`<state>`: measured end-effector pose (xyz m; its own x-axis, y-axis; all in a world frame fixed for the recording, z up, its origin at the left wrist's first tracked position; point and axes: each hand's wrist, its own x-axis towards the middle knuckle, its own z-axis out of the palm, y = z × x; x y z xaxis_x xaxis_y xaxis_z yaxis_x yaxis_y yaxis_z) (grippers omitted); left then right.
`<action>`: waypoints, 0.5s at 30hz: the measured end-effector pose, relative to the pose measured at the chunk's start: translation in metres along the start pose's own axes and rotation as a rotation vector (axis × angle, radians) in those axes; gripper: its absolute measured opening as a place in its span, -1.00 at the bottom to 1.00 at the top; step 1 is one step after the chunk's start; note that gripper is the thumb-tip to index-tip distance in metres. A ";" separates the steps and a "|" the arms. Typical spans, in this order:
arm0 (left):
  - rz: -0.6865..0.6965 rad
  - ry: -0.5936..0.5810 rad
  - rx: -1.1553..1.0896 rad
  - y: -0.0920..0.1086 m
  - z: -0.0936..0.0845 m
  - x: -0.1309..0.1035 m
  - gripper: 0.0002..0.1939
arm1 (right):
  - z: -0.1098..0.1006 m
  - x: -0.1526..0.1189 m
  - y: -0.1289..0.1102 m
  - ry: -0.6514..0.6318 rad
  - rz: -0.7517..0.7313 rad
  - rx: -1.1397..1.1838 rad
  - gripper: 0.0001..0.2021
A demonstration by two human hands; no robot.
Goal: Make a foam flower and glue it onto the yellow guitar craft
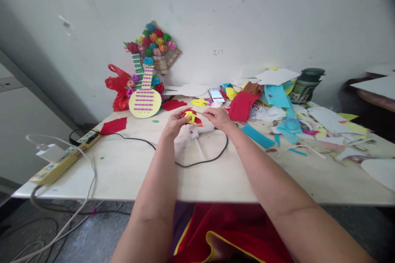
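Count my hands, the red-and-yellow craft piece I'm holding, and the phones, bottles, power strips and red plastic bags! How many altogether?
Hands: 2 (left hand, right hand)
Red-and-yellow craft piece: 1
Phone: 1
Bottle: 1
Power strip: 1
Red plastic bag: 1
Total: 7

Yellow petals (191, 118) matt, papery; glue gun (203, 129) smooth plastic; bag (119, 87) glossy plastic.
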<state>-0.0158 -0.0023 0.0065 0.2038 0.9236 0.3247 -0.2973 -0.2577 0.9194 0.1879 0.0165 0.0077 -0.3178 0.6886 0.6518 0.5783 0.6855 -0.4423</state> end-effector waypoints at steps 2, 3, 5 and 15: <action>0.005 -0.006 0.008 -0.001 -0.001 0.001 -0.54 | -0.002 0.000 -0.003 -0.019 0.021 -0.024 -0.80; 0.009 -0.007 0.012 -0.002 -0.002 0.001 -0.54 | -0.003 0.000 -0.004 -0.029 0.035 -0.030 -0.79; 0.015 -0.009 0.019 -0.004 -0.003 0.002 -0.54 | -0.004 0.000 -0.007 -0.045 0.055 -0.031 -0.79; 0.017 0.006 0.051 -0.008 -0.005 0.003 -0.60 | -0.002 0.000 -0.008 -0.096 0.096 0.014 -0.76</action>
<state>-0.0176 0.0040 -0.0007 0.1932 0.9207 0.3391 -0.2529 -0.2872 0.9239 0.1851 0.0107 0.0124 -0.3322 0.7699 0.5448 0.5989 0.6184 -0.5087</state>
